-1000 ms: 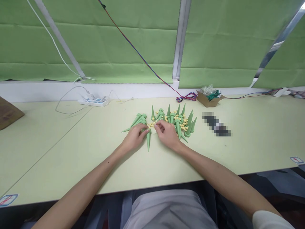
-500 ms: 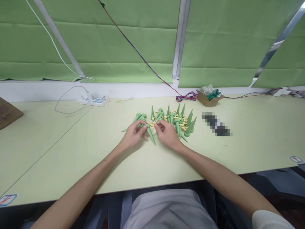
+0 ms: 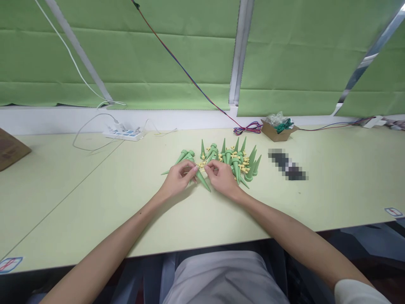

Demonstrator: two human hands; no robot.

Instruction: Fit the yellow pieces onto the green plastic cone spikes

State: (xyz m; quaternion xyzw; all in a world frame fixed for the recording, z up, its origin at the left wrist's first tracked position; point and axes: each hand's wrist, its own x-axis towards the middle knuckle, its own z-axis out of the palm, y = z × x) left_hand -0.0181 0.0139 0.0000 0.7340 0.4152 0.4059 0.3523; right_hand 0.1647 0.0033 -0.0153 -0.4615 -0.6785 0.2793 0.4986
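At the far left of the tabletop point(image 3: 95, 202) we see a cardboard box point(image 3: 11, 148), then a power strip point(image 3: 123, 134). Mid-table, our left hand point(image 3: 177, 181) grips a green cone point(image 3: 201, 180), tip slanting toward us; our right hand point(image 3: 223, 177) pinches a small yellow piece at its wide end. Behind lies the cone pile point(image 3: 236, 158).

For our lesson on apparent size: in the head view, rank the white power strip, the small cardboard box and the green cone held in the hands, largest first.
1. white power strip
2. small cardboard box, nearly alike, so unsure
3. green cone, partly hidden by the left hand
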